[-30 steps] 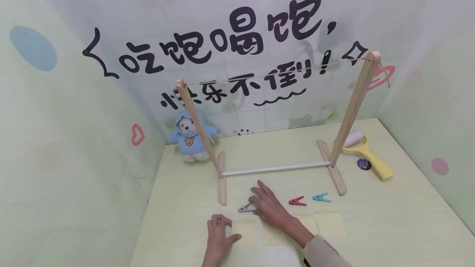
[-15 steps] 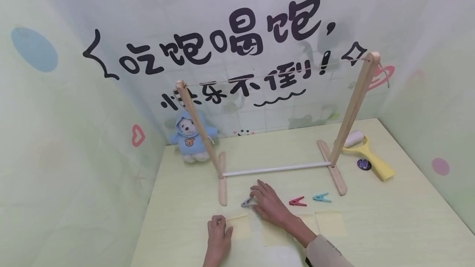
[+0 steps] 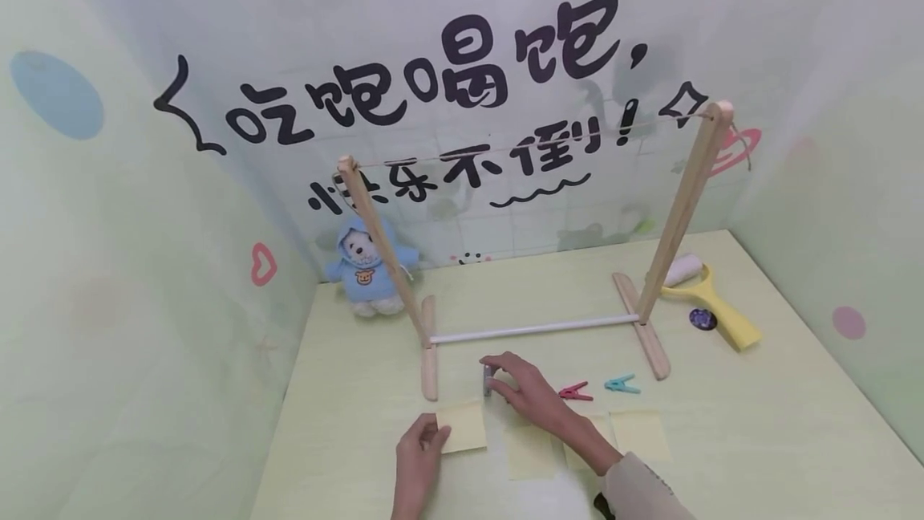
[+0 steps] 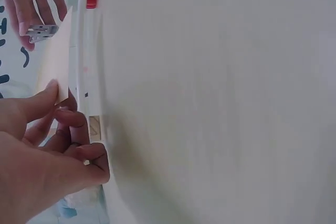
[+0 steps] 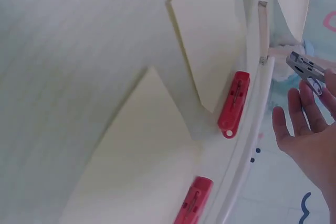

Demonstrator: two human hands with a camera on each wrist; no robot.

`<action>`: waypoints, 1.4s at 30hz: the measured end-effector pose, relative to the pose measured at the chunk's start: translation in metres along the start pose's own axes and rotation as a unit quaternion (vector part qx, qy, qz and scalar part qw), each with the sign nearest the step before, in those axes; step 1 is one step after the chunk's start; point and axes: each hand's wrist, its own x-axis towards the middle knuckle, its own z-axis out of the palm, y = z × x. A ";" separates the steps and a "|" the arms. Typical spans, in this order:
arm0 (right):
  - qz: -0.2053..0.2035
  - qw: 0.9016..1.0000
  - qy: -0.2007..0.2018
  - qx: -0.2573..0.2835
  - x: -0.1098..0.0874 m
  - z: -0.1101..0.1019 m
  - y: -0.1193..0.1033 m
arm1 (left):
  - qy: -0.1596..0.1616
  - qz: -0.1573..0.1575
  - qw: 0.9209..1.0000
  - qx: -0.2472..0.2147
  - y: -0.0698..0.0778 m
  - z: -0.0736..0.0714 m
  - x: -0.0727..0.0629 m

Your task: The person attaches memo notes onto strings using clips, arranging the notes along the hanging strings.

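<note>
My left hand (image 3: 420, 456) pinches a pale yellow sticky note (image 3: 464, 427) by its left edge, thumb on the front face. In the left wrist view the sticky note (image 4: 59, 59) stands up off the table. My right hand (image 3: 530, 393) holds a grey clothespin (image 3: 488, 380) between thumb and fingers, just beyond the note's upper right corner. In the right wrist view the clothespin (image 5: 305, 72) points toward the note (image 5: 291, 3), with a gap between them. The other fingers of the right hand (image 5: 310, 135) spread loosely below it.
Behind the hands stands a wooden frame (image 3: 687, 207) with a string across its top and a white bar (image 3: 534, 330) low down. A red clothespin (image 3: 575, 392), a teal clothespin (image 3: 622, 383) and more sticky notes (image 3: 641, 433) lie rightward. Farther back are a plush toy (image 3: 368, 271) and yellow peeler-shaped tool (image 3: 722, 310).
My left hand has lifted the sticky note from the table and moved it slightly up and away. The right hand has picked up the grey clothespin, which is now raised and turned upright.
</note>
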 end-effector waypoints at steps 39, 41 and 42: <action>-0.080 0.986 0.135 -0.057 0.208 -0.217 -0.203 | -0.066 0.120 0.984 -0.113 0.258 -0.075 0.153; -0.067 0.987 0.132 -0.054 0.218 -0.220 -0.208 | -0.063 0.114 0.984 -0.124 0.269 -0.079 0.157; -0.062 0.988 0.131 -0.052 0.223 -0.221 -0.210 | -0.063 0.110 0.983 -0.130 0.274 -0.081 0.159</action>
